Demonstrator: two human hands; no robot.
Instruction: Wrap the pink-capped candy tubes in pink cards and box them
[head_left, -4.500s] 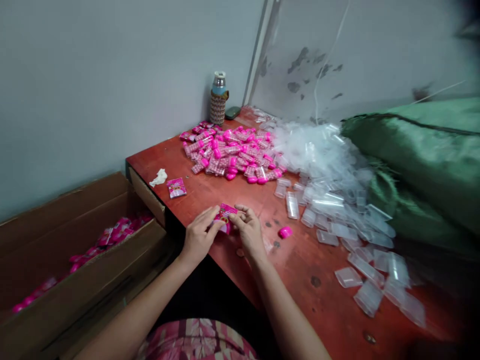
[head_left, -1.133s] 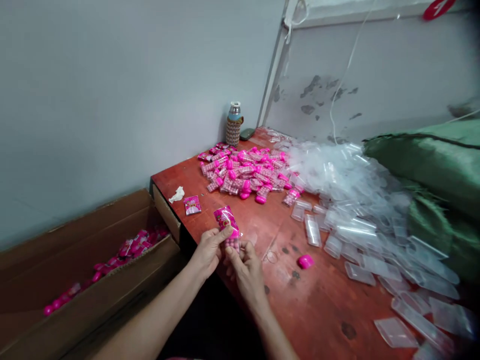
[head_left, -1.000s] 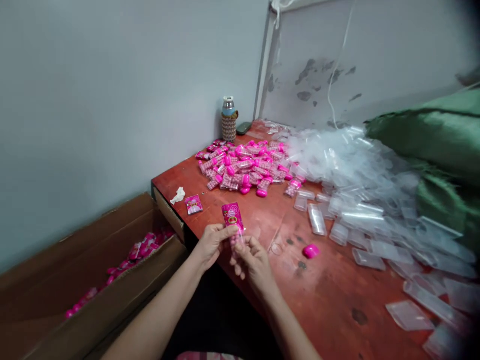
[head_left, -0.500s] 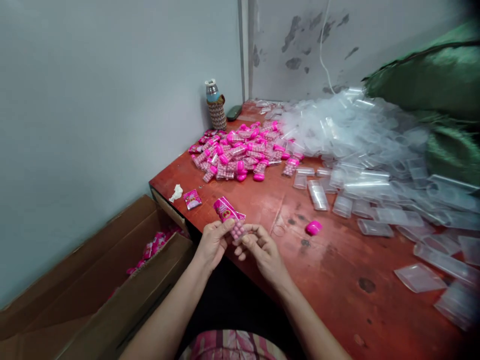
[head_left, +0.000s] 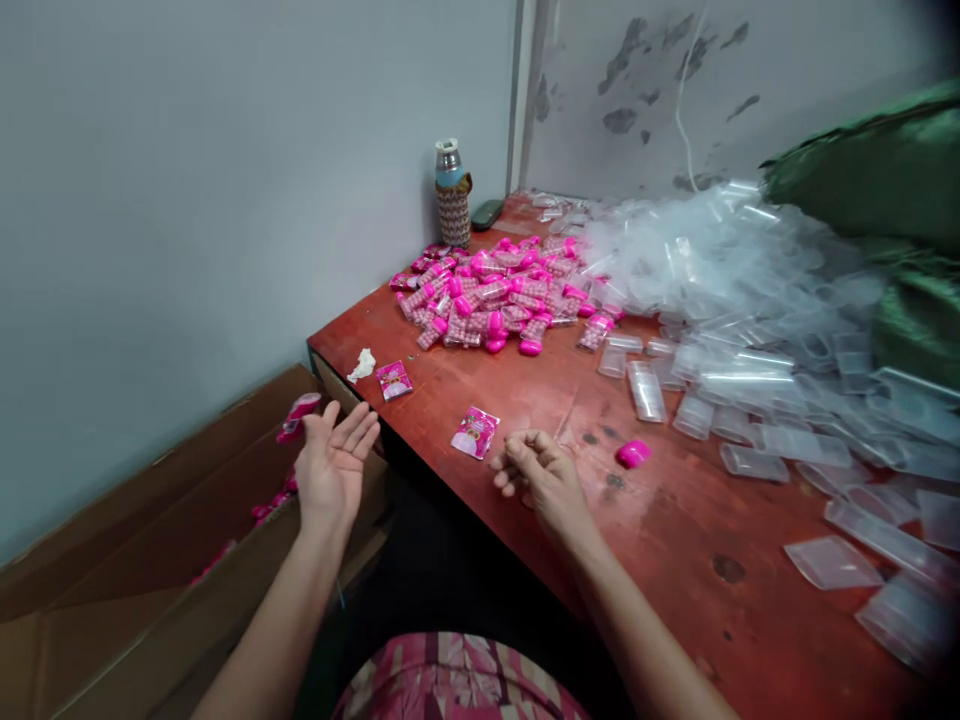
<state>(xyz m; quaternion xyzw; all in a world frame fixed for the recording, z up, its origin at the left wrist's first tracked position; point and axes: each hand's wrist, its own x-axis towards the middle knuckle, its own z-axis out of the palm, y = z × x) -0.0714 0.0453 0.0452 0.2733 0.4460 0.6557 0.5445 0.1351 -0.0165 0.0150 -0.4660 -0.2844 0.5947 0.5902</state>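
Observation:
My left hand (head_left: 335, 467) is open over the cardboard box (head_left: 225, 430), palm up and fingers stretched. Just beyond its thumb, a pink packet (head_left: 299, 416) hangs in the air above the box, apart from the fingers. My right hand (head_left: 541, 478) hovers near the table's front edge, its fingers curled and the thumb against the index finger; nothing shows in it. To its left lies a flat pink printed sachet (head_left: 476, 432). A loose pink cap (head_left: 633, 454) rests to its right. Another pink sachet (head_left: 394, 380) sits close to the table's left edge.
Pink-capped clear bottles of pink balls (head_left: 495, 295) are heaped on the red table (head_left: 480, 510). Clear plastic tubes (head_left: 750, 350) spill from a green sack (head_left: 862, 180). A flask (head_left: 452, 195) and dark case (head_left: 488, 214) stand behind. Crumpled white paper (head_left: 362, 365) lies left.
My left hand has moved left over the box and opened, and the pink packet has left it. My right hand has shifted slightly right. The view has turned a little left.

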